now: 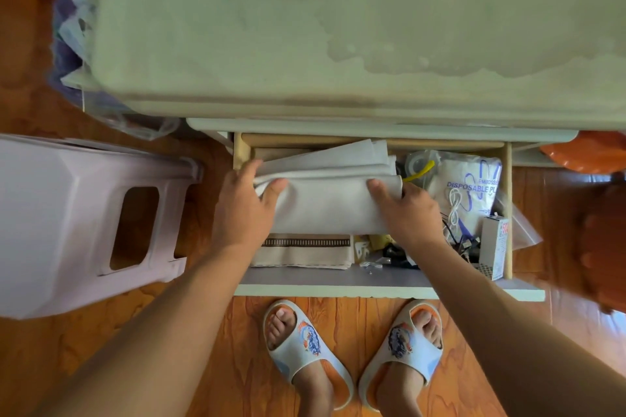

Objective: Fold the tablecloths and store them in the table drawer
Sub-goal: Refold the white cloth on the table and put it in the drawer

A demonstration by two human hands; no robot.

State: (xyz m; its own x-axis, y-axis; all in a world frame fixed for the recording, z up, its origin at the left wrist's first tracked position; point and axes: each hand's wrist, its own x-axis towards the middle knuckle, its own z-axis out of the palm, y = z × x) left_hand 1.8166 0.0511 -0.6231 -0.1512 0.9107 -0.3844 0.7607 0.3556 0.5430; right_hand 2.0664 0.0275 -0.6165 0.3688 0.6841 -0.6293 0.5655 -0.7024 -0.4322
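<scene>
Here, at the far left, we see a pale lilac plastic stool (67, 213) tipped on its side on the orange wood-look floor (210, 366). Next comes our left hand (245, 205), fingers curled round the left edge of the folded white tablecloth (325, 206), thumb on top; our right hand (408, 210) grips the cloth's right edge the same way. The cloth sits in the left half of the open table drawer (372, 284), lying over a beige tablecloth with a dark patterned band (305, 249). Its upper layers fan loose toward the back. We judge the main risk lies there: those loose layers could catch under the tabletop (305, 27) edge when the drawer closes, or the fold could slump open once we let go. To the right, the drawer holds clutter: a bag of disposable gloves (471, 186), a white cable (455, 203), a small box (496, 247). The cloth could drag over these and bunch. The tabletop above is pale green and stained. An orange object (592, 152) shows at the far right; we cannot tell what it is.
</scene>
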